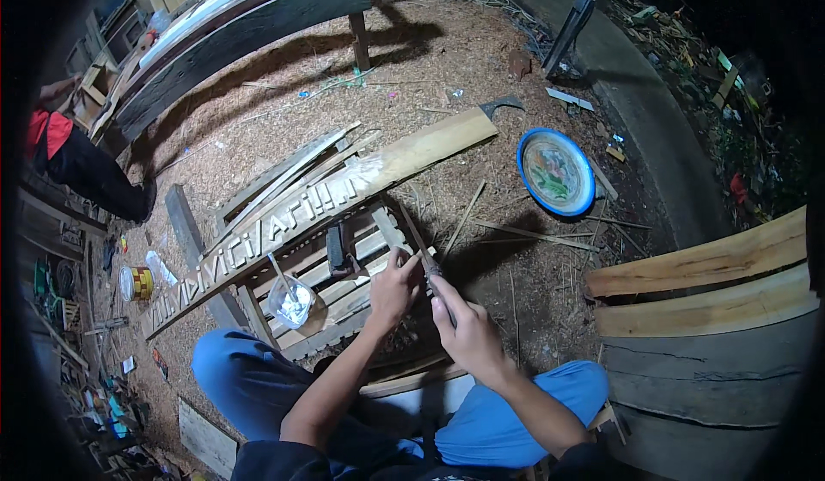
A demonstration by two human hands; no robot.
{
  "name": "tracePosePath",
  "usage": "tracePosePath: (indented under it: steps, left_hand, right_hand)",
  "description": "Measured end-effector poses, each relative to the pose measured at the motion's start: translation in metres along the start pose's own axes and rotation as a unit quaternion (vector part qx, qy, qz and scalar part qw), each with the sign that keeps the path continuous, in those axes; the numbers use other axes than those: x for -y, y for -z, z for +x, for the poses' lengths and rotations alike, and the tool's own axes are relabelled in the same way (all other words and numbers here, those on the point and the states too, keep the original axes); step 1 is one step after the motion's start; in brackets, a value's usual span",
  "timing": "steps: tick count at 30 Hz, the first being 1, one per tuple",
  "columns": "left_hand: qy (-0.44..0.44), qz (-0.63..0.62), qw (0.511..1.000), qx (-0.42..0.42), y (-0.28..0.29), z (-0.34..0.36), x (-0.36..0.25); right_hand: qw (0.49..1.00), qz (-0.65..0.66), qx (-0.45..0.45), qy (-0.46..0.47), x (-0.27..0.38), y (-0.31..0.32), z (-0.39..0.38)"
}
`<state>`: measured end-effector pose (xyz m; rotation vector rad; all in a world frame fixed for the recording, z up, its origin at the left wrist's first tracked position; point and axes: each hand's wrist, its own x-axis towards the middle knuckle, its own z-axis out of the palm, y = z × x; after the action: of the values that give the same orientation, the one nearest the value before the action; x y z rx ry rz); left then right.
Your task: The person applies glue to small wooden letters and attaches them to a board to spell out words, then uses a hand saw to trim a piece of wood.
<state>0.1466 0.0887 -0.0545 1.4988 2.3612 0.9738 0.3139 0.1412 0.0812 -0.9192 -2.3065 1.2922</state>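
My right hand [468, 326] is closed round the handle of a long narrow blade [418, 233], which points away from me; I cannot tell whether it is a knife or a file. My left hand [394, 290] is closed beside the blade, its fingertips pinched close to it. Whatever those fingers hold is too small to make out. Just beyond my hands, a long wooden board [404, 159] with raised pale letters lies slantwise on a slatted wooden rack [326, 330]. On the rack stand a clear tub [279, 300] of white paste with a stick in it and a dark block [336, 249].
A blue-rimmed basin [591, 190] sits on the shavings-covered ground to the right. Thick planks [705, 313] lie at the far right. A yellow tin [136, 283] stands at left. Behind are a workbench [249, 30] and another person [86, 167]. Loose wood strips [537, 236] lie near the basin.
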Motion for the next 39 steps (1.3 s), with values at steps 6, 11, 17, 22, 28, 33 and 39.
tracePosePath:
  steps: [6,11,17,22,28,33,39]
  left_hand:
    - [0.014,-0.007,1.0,0.002,-0.002,-0.003,0.008]
    - [0.008,-0.005,1.0,-0.016,-0.002,-0.006,0.008]
    - [0.033,-0.011,0.999,-0.008,0.0,-0.002,0.006]
    - [0.036,-0.01,0.999,-0.017,0.0,0.006,0.001]
    - [0.007,-0.002,1.0,-0.015,0.0,0.0,0.003]
    - [0.03,0.007,0.999,-0.019,-0.001,-0.005,0.007]
    - [0.038,-0.022,0.999,-0.032,0.003,0.001,-0.003]
  right_hand:
    - [0.997,0.046,-0.038,0.041,0.009,-0.002,-0.003]
    - [0.999,0.041,0.011,-0.003,0.02,0.014,-0.006]
    - [0.997,0.058,0.015,-0.043,0.004,0.017,0.011]
    - [0.998,0.044,-0.05,0.004,0.002,0.013,0.014]
    - [0.998,0.051,-0.012,-0.016,0.028,0.032,0.008]
    - [0.997,0.064,-0.032,-0.017,0.013,0.016,0.011]
    - [0.998,0.05,-0.025,-0.034,0.017,0.033,-0.002]
